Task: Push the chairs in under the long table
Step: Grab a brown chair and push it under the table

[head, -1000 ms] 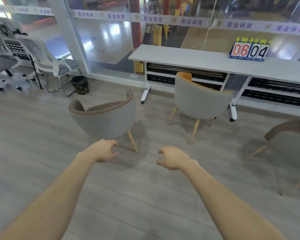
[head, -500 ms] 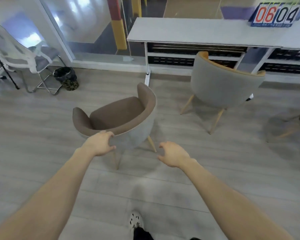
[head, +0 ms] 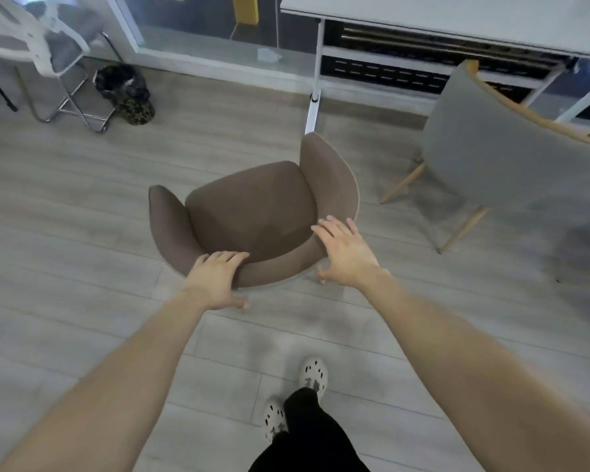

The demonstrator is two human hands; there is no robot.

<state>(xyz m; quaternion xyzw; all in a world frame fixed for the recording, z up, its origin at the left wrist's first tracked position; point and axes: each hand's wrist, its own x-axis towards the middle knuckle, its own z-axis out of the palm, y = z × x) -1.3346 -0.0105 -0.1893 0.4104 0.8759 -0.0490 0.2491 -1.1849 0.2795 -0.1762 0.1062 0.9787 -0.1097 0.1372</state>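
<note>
The left hand gripped the back rim of the brown chair, fingers curled over it. The right hand was spread-fingered at the rim. The chair stood short of the long table.

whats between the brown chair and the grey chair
Only bare floor separates the brown chair from the grey chair, as the head view shows.

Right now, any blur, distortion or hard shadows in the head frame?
Head view: brown chair sharp; white chair top left and grey chair at right motion-smeared; wide-lens stretch toward the corners; shadows on the floor soft and diffuse.
</note>
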